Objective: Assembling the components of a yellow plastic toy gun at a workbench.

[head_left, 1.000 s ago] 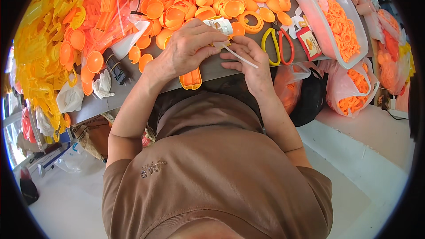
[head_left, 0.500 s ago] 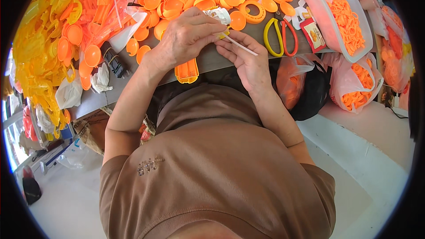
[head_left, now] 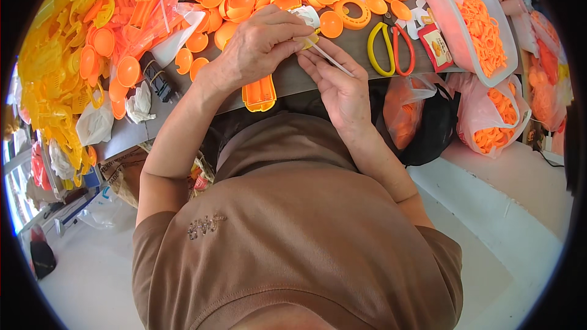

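My left hand (head_left: 260,43) is closed around a small white plastic part (head_left: 306,16) with a yellow piece (head_left: 311,39) at its near end; the fingers hide most of it. My right hand (head_left: 342,88) pinches a thin white stick (head_left: 332,58), whose far tip meets the yellow piece. Both hands nearly touch over the table's front edge. Just below my left wrist, an elongated orange-yellow plastic shell (head_left: 259,93) lies at that edge, partly covered by the hand. Orange half-round cups (head_left: 331,24) lie just beyond my fingers.
Yellow-handled and red-handled scissors (head_left: 391,49) lie right of my hands, beside a small red packet (head_left: 435,47). A clear bin (head_left: 502,61) of orange rings stands farther right. Yellow plastic parts (head_left: 58,79) heap at the left, near a dark rubber-banded block (head_left: 158,79).
Both hands stay together at nearly the same spot, with small finger shifts around the white part. The view has moved slightly; nothing has been let go.
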The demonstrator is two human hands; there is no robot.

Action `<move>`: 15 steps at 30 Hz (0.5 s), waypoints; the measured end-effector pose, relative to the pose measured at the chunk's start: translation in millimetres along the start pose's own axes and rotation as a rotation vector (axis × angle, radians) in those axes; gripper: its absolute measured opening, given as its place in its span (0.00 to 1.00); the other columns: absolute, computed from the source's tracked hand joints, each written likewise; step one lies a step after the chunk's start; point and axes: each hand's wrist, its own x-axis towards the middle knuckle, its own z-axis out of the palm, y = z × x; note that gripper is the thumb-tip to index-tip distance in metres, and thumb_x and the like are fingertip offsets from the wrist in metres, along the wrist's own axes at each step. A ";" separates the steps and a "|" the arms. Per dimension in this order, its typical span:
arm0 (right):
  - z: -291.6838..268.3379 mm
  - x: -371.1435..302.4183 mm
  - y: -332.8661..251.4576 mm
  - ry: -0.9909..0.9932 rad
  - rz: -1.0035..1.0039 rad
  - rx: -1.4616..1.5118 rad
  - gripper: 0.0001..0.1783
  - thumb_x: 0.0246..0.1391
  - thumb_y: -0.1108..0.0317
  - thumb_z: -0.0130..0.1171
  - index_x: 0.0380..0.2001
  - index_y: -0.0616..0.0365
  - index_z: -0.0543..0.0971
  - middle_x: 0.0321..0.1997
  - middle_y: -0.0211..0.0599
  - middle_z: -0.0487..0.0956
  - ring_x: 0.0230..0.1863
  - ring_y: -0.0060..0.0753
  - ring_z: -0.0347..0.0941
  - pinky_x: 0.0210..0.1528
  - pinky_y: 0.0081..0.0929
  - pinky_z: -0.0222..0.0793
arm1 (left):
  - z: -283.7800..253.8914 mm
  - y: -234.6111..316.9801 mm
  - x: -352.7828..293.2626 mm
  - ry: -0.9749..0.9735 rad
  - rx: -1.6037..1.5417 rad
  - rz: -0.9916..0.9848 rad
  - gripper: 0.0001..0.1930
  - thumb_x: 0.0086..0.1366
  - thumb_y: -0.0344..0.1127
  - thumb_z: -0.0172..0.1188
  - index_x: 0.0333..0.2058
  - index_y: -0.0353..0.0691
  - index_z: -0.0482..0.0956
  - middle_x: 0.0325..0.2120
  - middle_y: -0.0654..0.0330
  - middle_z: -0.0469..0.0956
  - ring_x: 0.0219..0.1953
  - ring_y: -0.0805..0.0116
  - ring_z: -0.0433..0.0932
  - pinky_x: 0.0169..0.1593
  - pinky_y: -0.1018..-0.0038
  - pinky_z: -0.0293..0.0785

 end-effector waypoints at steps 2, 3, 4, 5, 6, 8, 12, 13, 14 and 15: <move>-1.0 -1.0 -0.3 -0.021 -0.002 0.013 0.21 0.53 0.81 0.45 0.53 0.73 0.67 0.52 0.51 0.71 0.54 0.40 0.69 0.61 0.36 0.62 | -0.4 0.6 0.0 -0.024 -0.002 -0.013 0.13 0.54 0.25 0.61 0.40 0.34 0.79 0.37 0.57 0.78 0.40 0.62 0.75 0.43 0.72 0.74; -0.8 -0.7 -0.3 -0.021 -0.001 0.013 0.21 0.53 0.81 0.45 0.53 0.73 0.67 0.52 0.51 0.71 0.54 0.40 0.69 0.61 0.36 0.62 | 0.1 0.1 0.2 -0.023 -0.002 -0.013 0.13 0.54 0.25 0.61 0.40 0.34 0.79 0.37 0.57 0.78 0.40 0.62 0.75 0.43 0.72 0.74; -0.5 -0.3 -0.3 -0.033 -0.009 0.006 0.22 0.52 0.82 0.45 0.53 0.73 0.67 0.52 0.51 0.71 0.54 0.40 0.69 0.61 0.36 0.62 | 0.8 -0.9 0.3 0.005 -0.028 0.005 0.12 0.52 0.25 0.62 0.38 0.35 0.80 0.36 0.57 0.78 0.39 0.60 0.75 0.42 0.71 0.73; -0.2 -0.1 -0.2 -0.045 -0.016 -0.001 0.23 0.52 0.82 0.45 0.53 0.73 0.67 0.52 0.51 0.72 0.54 0.40 0.69 0.61 0.37 0.62 | 1.5 -1.9 0.2 0.033 -0.053 0.022 0.11 0.51 0.26 0.62 0.36 0.36 0.80 0.34 0.57 0.78 0.38 0.59 0.75 0.41 0.69 0.73; -0.7 -0.6 0.1 -0.046 -0.015 -0.001 0.23 0.52 0.82 0.45 0.53 0.73 0.67 0.52 0.51 0.72 0.54 0.40 0.69 0.61 0.37 0.62 | 2.0 -3.0 -0.2 0.035 -0.052 0.021 0.11 0.51 0.26 0.62 0.36 0.36 0.80 0.34 0.57 0.78 0.38 0.59 0.75 0.41 0.69 0.73; -1.3 -1.4 1.3 -0.049 -0.019 -0.017 0.23 0.51 0.82 0.45 0.53 0.72 0.67 0.52 0.51 0.72 0.54 0.40 0.69 0.61 0.36 0.62 | 2.1 -5.1 -1.0 0.046 -0.075 0.020 0.12 0.51 0.24 0.62 0.36 0.36 0.80 0.34 0.57 0.78 0.38 0.59 0.76 0.41 0.69 0.73; 0.3 -0.1 3.0 -0.037 -0.047 -0.078 0.23 0.51 0.83 0.45 0.54 0.71 0.67 0.52 0.51 0.72 0.54 0.40 0.69 0.61 0.36 0.62 | 0.7 -2.4 -2.4 0.035 -0.189 -0.145 0.13 0.51 0.24 0.61 0.38 0.36 0.79 0.34 0.57 0.78 0.38 0.59 0.76 0.40 0.69 0.73; -0.4 0.2 3.5 -0.040 -0.046 -0.083 0.24 0.51 0.83 0.45 0.54 0.71 0.67 0.52 0.51 0.72 0.54 0.40 0.69 0.61 0.36 0.62 | 0.7 -2.1 -2.1 0.039 -0.175 -0.134 0.13 0.51 0.24 0.61 0.39 0.37 0.79 0.34 0.57 0.78 0.38 0.60 0.76 0.40 0.70 0.73; -0.9 0.5 3.8 -0.043 -0.045 -0.088 0.24 0.51 0.83 0.45 0.55 0.70 0.66 0.52 0.51 0.72 0.54 0.40 0.69 0.60 0.36 0.62 | 0.7 -1.6 -1.8 0.044 -0.162 -0.123 0.14 0.52 0.24 0.60 0.40 0.37 0.78 0.34 0.57 0.78 0.38 0.60 0.76 0.40 0.70 0.73; -1.6 0.7 3.8 -0.044 -0.044 -0.089 0.24 0.51 0.83 0.45 0.55 0.70 0.66 0.52 0.51 0.72 0.54 0.40 0.69 0.60 0.36 0.62 | 0.4 -0.3 -1.3 0.044 -0.161 -0.124 0.14 0.52 0.24 0.60 0.40 0.37 0.78 0.34 0.57 0.78 0.38 0.60 0.76 0.40 0.70 0.73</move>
